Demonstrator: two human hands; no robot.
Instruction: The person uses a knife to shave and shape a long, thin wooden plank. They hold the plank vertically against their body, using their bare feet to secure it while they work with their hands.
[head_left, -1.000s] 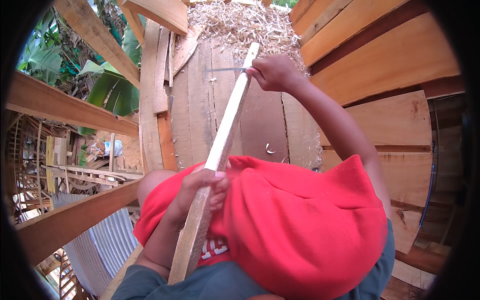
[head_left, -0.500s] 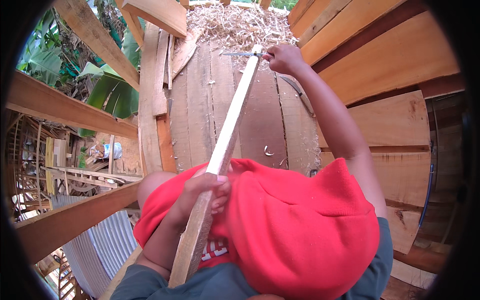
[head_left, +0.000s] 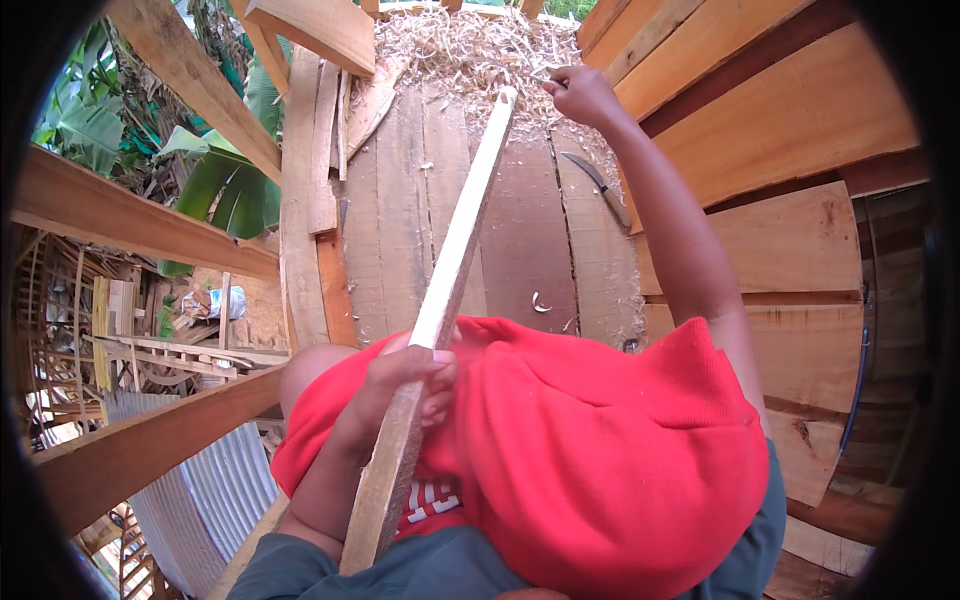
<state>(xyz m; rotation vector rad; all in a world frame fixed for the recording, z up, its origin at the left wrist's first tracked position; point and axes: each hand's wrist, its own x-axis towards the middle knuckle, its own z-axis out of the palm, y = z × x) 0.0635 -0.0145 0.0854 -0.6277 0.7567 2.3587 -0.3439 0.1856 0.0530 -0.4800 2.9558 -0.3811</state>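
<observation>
A long pale wooden stick point(head_left: 460, 250) runs from beside my body up and away over the floor. Its far length looks freshly pared and bright, while the near part is rough and brown. Wrapped round its lower part, my left hand point(head_left: 410, 385) is closed, thumb across the top. My right hand point(head_left: 585, 97) is a closed fist, just right of the stick's far end and apart from it. It holds a knife, whose thin blade is hard to pick out against the shavings. Another knife, curved and dark-bladed point(head_left: 600, 190), lies on the floorboards below my right forearm.
Curled wood shavings point(head_left: 470, 45) heap at the far end of the plank floor point(head_left: 400, 220). Board walls point(head_left: 770, 110) rise on the right. Loose boards point(head_left: 322, 150) and framing beams point(head_left: 150, 215) line the open left side, with corrugated sheets point(head_left: 215, 500) below.
My right hand has moved slightly up and to the right, and the blade no longer crosses the stick's tip. My left hand and the stick stay nearly in place.
</observation>
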